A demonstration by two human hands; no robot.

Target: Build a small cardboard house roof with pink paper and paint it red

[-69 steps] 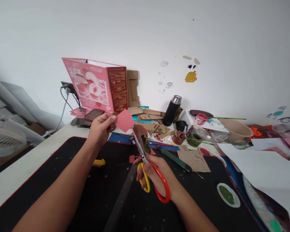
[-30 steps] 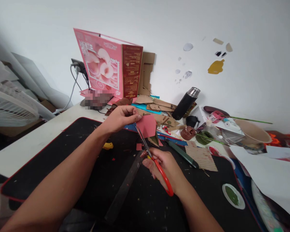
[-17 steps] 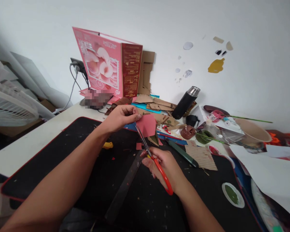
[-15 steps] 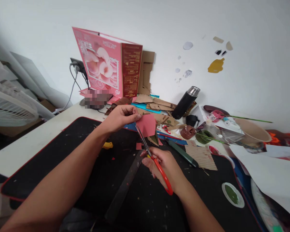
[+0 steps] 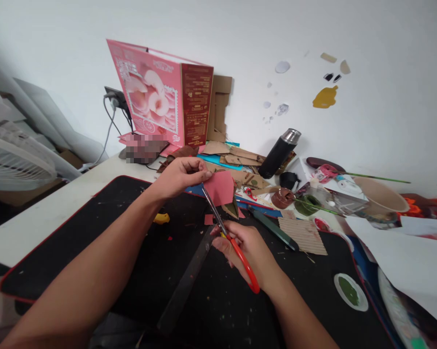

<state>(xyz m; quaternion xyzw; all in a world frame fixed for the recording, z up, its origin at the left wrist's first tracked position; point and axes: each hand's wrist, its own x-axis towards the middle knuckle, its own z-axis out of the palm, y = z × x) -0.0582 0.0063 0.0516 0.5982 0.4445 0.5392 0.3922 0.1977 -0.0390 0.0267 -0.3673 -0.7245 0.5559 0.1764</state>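
Note:
My left hand [image 5: 180, 177] pinches a small pink paper piece [image 5: 221, 187] by its left edge, holding it above the black mat [image 5: 94, 228]. My right hand [image 5: 249, 249] grips red-and-yellow scissors [image 5: 233, 242]; their blades [image 5: 211, 208] point up and left and meet the paper's lower left edge. A dark ruler [image 5: 187, 281] lies on the mat just under the scissors. Small pink scraps [image 5: 208, 219] lie on the mat below the paper.
A pink box [image 5: 160, 92] stands against the wall with cardboard pieces [image 5: 236, 162] piled before it. A black flask [image 5: 278, 152], paint pots [image 5: 281, 198], a green knife [image 5: 274, 230], corrugated card [image 5: 301, 235], a bowl [image 5: 380, 196] and white sheets [image 5: 403, 261] crowd the right. A fan [image 5: 14, 160] sits left.
The camera dropped and the paper came down from in front of the box to just above the mat. The scissors' blades closed in onto the paper's left edge.

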